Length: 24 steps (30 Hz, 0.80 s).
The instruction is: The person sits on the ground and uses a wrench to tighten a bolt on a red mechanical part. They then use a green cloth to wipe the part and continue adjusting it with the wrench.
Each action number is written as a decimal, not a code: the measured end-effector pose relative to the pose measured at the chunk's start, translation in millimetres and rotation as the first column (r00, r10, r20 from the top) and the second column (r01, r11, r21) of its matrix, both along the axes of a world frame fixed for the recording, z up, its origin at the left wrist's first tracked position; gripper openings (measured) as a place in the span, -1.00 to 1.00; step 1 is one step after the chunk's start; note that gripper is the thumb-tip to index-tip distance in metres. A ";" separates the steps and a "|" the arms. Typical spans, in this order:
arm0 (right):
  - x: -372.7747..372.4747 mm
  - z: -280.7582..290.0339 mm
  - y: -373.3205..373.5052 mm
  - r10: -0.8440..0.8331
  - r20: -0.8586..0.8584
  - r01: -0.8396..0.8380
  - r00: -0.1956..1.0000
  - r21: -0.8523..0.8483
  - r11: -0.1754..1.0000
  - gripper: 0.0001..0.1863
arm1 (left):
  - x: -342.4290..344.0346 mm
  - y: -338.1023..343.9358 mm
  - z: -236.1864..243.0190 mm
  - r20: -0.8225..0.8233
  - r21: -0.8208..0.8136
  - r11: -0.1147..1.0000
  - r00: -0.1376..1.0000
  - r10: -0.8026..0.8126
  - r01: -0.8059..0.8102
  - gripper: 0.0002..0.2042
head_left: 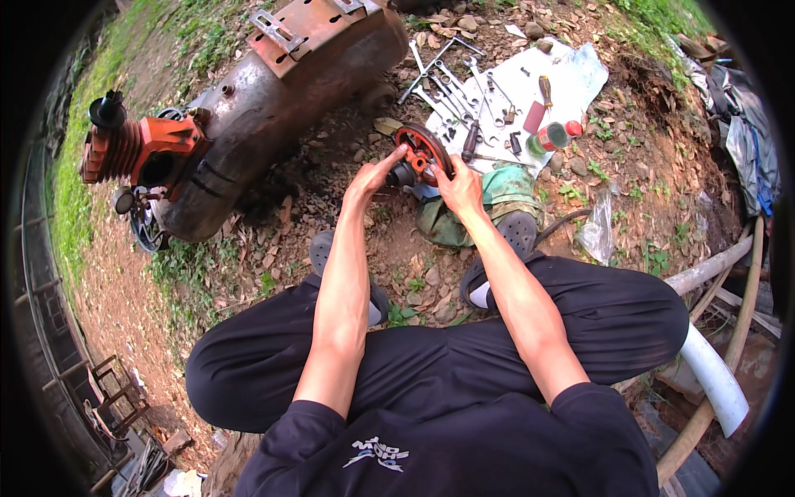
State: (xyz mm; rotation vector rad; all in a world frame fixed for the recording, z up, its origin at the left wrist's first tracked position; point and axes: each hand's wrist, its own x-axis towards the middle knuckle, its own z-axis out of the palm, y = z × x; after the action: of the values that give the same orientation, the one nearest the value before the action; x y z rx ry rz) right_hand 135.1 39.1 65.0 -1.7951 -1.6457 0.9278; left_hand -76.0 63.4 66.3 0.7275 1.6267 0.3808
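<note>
Between my two hands is an orange spoked pulley wheel (pixel 426 151) with a dark rim, held tilted above the ground. My left hand (pixel 374 176) grips its left side, the thumb lying near the hub. At the lower right edge, my right hand (pixel 461 187) has its fingers round the rim. A black round part (pixel 402 173) sits by the hub, next to my left fingers; whether it is joined to the wheel I cannot tell. Just beyond my right hand lie a dark-handled screwdriver (pixel 470 142) and several spanners (pixel 451 87). A green cloth bundle (pixel 443 222) rests below my right wrist.
A rusty compressor tank (pixel 273 108) with an orange finned pump head (pixel 157 149) stands at left. On a white sheet (pixel 580 74) are loose tools and a red-capped jar (pixel 549 138). Wooden poles (pixel 745 306) and a pale pipe (pixel 712 381) lie at right.
</note>
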 end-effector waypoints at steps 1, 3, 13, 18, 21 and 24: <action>-1.9 -2.0 0.1 0.000 -0.004 0.000 1.000 0.035 0.999 -0.54 | -0.4 -2.0 -0.1 -0.056 0.052 0.997 0.997 -0.051 0.054 0.03; -14.2 0.9 -3.8 0.027 -0.023 -0.024 0.999 0.108 0.994 -0.53 | -17.2 -6.1 -22.3 -0.129 0.091 0.995 0.991 -0.035 0.047 0.04; -13.5 9.4 1.7 0.035 0.070 -0.041 0.997 0.077 0.996 -0.61 | 6.6 -16.0 22.7 -0.453 0.287 0.895 0.871 -0.188 0.342 -0.02; -12.0 21.1 1.4 0.096 0.087 -0.100 0.992 0.046 0.994 -0.62 | -0.7 -28.5 0.0 0.302 0.006 0.994 0.948 0.103 -0.110 -0.15; -11.2 14.1 -3.3 0.124 0.094 -0.135 0.988 0.118 0.984 -0.63 | -7.9 -34.8 -16.7 0.277 0.120 0.989 0.960 0.045 -0.081 -0.05; -9.8 4.3 -6.5 0.114 0.103 -0.133 0.988 0.190 0.973 -0.66 | 2.4 -37.3 -12.6 -0.024 0.273 0.961 0.999 -0.036 0.042 0.11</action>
State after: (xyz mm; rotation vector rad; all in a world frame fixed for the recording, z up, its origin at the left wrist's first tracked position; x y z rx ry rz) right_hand 125.3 32.6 69.3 -1.6391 -1.8555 0.7154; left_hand -73.7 26.1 53.7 0.9725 1.5920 0.5794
